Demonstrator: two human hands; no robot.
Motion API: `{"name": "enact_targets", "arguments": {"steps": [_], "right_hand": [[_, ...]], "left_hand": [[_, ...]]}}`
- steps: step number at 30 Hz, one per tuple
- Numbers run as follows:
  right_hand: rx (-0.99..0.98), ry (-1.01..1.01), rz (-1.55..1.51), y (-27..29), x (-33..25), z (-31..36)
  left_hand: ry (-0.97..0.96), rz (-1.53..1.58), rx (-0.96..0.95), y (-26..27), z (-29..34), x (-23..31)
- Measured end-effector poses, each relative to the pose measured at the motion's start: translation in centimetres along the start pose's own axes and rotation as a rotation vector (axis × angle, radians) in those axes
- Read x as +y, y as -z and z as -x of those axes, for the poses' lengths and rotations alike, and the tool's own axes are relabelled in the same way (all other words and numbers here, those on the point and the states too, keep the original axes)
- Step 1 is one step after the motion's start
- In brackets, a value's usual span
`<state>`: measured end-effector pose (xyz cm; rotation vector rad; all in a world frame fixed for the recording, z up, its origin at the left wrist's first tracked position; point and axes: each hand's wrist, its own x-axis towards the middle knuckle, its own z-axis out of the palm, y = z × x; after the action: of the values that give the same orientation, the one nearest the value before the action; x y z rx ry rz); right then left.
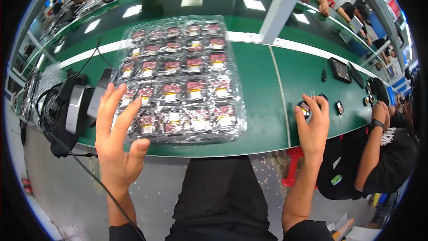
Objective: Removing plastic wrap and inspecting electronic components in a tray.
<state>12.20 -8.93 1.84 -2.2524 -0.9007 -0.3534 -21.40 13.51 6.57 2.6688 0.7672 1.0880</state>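
Note:
A clear plastic blister tray [238,127] lies in front of me on the green workbench. Its pockets hold rows of small parts in dark red, white and yellow under shiny film. My left hand [118,136] is over the tray's near left edge, fingers spread, with nothing in it. To the right of the tray, my right hand [314,125] has its thumb and forefinger around a small dark round part [305,109]. Its other fingers are loosely bent. Another dark part shows just behind those fingers, mostly hidden.
A black and silver device [75,107] with tangled cables stands at the left. A small dark part [339,107], a black screwdriver-like tool [324,75] and a black box [340,70] lie at the right. A co-worker [379,151] sits close by there; others work across the bench.

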Motion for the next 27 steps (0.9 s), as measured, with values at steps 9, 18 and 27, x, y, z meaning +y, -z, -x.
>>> {"name": "enact_targets", "arguments": {"steps": [9, 18, 27], "right_hand": [[-0.334, -0.122, -0.145, 2.7, 0.8, -0.3], [-0.235, -0.025, -0.202, 2.3, 0.8, 0.6], [-0.284, 0.555, -0.56, -0.9, -10.7, 0.4]], "left_hand": [[-0.008, -0.047, -0.201, -2.5, -3.1, 1.9], [-0.142, 0.017, -0.352, -2.9, -4.3, 3.0], [-0.146, 0.023, -0.428, -3.9, -4.2, 2.1]]}}
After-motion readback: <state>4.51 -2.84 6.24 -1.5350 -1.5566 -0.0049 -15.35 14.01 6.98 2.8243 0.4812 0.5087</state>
